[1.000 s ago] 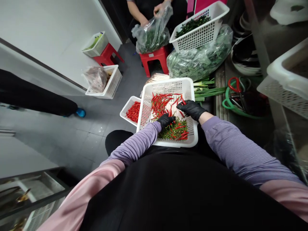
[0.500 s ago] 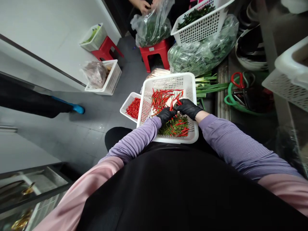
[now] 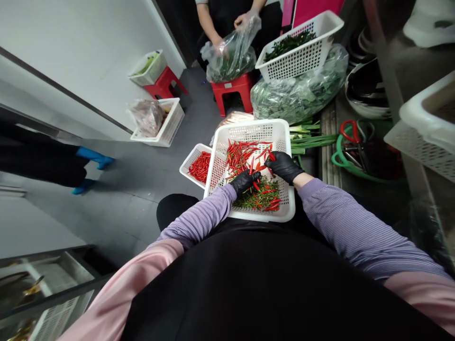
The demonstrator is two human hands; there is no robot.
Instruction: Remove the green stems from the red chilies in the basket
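Observation:
A white perforated basket (image 3: pixel 288 208) rests on my lap. Red chili peppers (image 3: pixel 239 156) lie loose in its far part, and green stems (image 3: pixel 245 201) mixed with some red chilies fill the near part. My left hand (image 3: pixel 245 182), in a black glove, is closed around a few red chilies that stick out past the fingers. My right hand (image 3: pixel 282 166), gloved too, pinches red chilies at its fingertips, a little to the right of the left hand. Beside the basket on the left, a smaller white basket (image 3: pixel 185 166) holds more red chilies.
Ahead, another person's hands (image 3: pixel 245 19) work at a plastic bag of greens (image 3: pixel 231 64) on a red stool (image 3: pixel 234 90). A bagged pile of leaves (image 3: pixel 291 99), green onions (image 3: pixel 309 137) and a green basket with red-handled scissors (image 3: pixel 351 132) are to the right. Someone's blue shoes (image 3: pixel 103 161) show left.
My hands have moved slightly apart, each with chilies in it. The view has tilted up a little. The person at left has stepped, and the person ahead has one hand in the bag.

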